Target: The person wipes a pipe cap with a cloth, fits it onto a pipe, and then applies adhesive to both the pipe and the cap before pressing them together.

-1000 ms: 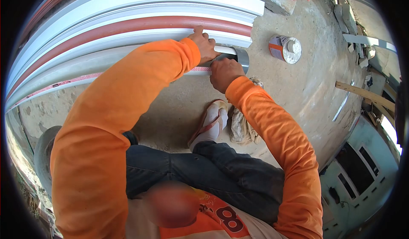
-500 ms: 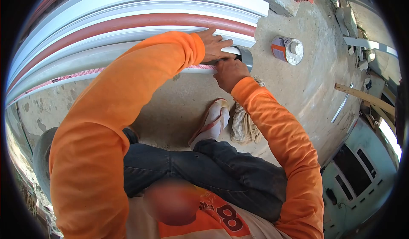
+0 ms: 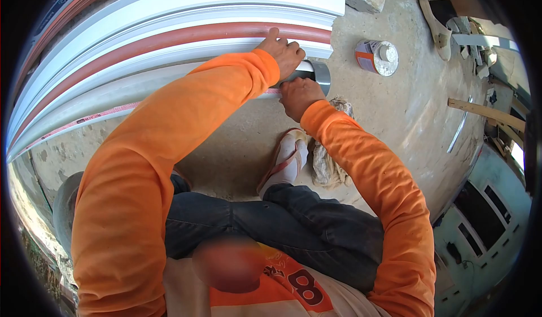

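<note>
I squat on a concrete floor beside a stack of long white and red pipes (image 3: 169, 29). My left hand (image 3: 282, 54) wraps over the end of the nearest white pipe (image 3: 101, 99), right behind a grey coupling (image 3: 320, 75) fitted on that end. My right hand (image 3: 298, 95) grips the same pipe from below, close to the coupling, its fingers curled around the pipe. Red printed lettering runs along the pipe's underside. Both arms wear orange sleeves.
A small open can (image 3: 377, 57) stands on the floor to the right of the pipe ends. A crumpled rag (image 3: 330, 159) lies next to my sandalled foot (image 3: 288, 159). Wooden slats (image 3: 485, 113) and scraps lie at the right edge.
My left hand has shifted slightly back along the pipe from the coupling. The right hand stays under the pipe end. The view has tilted a little.
</note>
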Demonstrator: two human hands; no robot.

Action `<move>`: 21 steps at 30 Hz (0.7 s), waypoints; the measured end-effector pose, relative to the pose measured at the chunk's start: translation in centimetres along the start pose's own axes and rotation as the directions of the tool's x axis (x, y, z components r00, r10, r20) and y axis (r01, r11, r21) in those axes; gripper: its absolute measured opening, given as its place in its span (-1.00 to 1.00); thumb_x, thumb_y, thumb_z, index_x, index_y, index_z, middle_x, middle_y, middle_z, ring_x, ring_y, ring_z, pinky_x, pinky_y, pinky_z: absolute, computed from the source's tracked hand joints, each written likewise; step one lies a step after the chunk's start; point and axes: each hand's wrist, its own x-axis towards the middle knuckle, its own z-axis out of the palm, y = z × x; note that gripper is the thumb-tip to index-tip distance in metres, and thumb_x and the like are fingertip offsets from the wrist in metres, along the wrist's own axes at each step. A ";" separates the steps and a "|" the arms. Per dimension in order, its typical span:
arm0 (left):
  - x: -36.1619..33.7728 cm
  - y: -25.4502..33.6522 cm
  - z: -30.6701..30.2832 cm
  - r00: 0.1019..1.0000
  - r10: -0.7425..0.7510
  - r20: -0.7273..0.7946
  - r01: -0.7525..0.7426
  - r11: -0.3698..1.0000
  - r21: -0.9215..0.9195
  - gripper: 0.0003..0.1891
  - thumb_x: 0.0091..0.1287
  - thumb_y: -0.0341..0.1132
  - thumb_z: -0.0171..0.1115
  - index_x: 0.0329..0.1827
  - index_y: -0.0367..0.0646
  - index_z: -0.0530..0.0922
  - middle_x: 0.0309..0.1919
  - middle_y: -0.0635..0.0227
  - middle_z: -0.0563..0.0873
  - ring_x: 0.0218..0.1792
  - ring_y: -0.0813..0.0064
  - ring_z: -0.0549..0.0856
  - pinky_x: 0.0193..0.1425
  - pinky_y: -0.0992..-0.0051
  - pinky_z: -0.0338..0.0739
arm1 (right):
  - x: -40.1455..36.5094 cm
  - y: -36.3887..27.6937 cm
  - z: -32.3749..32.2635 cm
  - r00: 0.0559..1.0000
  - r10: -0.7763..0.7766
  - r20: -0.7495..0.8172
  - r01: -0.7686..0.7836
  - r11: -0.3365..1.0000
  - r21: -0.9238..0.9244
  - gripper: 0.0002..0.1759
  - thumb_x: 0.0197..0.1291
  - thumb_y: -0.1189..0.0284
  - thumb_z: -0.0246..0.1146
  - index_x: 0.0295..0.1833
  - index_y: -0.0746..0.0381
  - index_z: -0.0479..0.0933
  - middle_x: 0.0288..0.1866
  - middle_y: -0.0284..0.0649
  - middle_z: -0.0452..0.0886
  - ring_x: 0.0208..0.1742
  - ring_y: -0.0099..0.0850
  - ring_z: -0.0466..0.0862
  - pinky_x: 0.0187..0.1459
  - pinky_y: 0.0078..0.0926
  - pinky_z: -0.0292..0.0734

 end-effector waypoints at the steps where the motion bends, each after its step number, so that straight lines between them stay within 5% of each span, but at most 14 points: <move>1: 0.3 0.2 -0.1 1.000 -0.002 -0.024 0.002 1.000 -0.001 -0.66 0.30 -0.11 0.18 0.07 -0.02 0.47 -0.12 0.41 0.65 -0.11 0.38 0.69 0.10 0.11 0.30 | 0.1 0.1 0.1 1.000 -0.010 0.013 0.010 1.000 0.005 -0.78 0.16 0.37 0.22 -0.11 0.23 0.58 -0.22 -0.07 0.69 -0.14 -0.17 0.71 -0.12 -0.27 0.62; 3: 0.9 0.5 -0.1 0.999 0.018 -0.031 -0.018 1.000 -0.001 -0.67 0.30 -0.10 0.19 0.06 0.01 0.48 -0.12 0.44 0.65 -0.10 0.40 0.69 0.09 0.13 0.30 | 0.2 0.3 0.4 1.000 -0.012 0.025 0.011 1.000 0.017 -0.68 0.21 0.24 0.23 -0.09 0.26 0.56 -0.24 -0.06 0.68 -0.13 -0.15 0.68 -0.10 -0.24 0.58; 12: 1.5 1.1 -0.9 0.997 0.058 0.057 -0.054 0.997 -0.061 -0.68 0.26 -0.10 0.26 0.05 0.11 0.52 -0.14 0.57 0.65 -0.09 0.50 0.67 0.05 0.23 0.31 | -0.5 0.1 1.1 0.998 -0.031 -0.049 0.033 0.999 0.037 -0.77 0.20 0.34 0.20 -0.11 0.25 0.56 -0.25 -0.04 0.68 -0.20 -0.14 0.70 -0.16 -0.24 0.61; 14: 1.9 1.3 -1.3 0.994 0.036 0.099 -0.028 0.997 -0.076 -0.67 0.26 -0.11 0.26 0.06 0.09 0.53 -0.14 0.57 0.65 -0.05 0.50 0.66 0.09 0.23 0.29 | -0.8 0.1 1.6 0.982 -0.039 -0.185 0.045 0.999 0.027 -0.79 0.19 0.38 0.17 -0.12 0.24 0.55 -0.25 -0.04 0.68 -0.22 -0.14 0.71 -0.21 -0.22 0.61; 21: 2.3 1.3 -1.1 0.998 0.048 0.037 -0.046 0.997 -0.069 -0.75 0.25 -0.13 0.26 -0.06 0.04 0.62 -0.16 0.53 0.72 -0.03 0.47 0.66 0.08 0.15 0.26 | -0.7 0.1 0.8 0.995 0.010 -0.099 0.000 0.996 0.093 -0.83 0.16 0.44 0.15 -0.16 0.23 0.57 -0.28 -0.03 0.69 -0.24 -0.16 0.73 -0.24 -0.26 0.64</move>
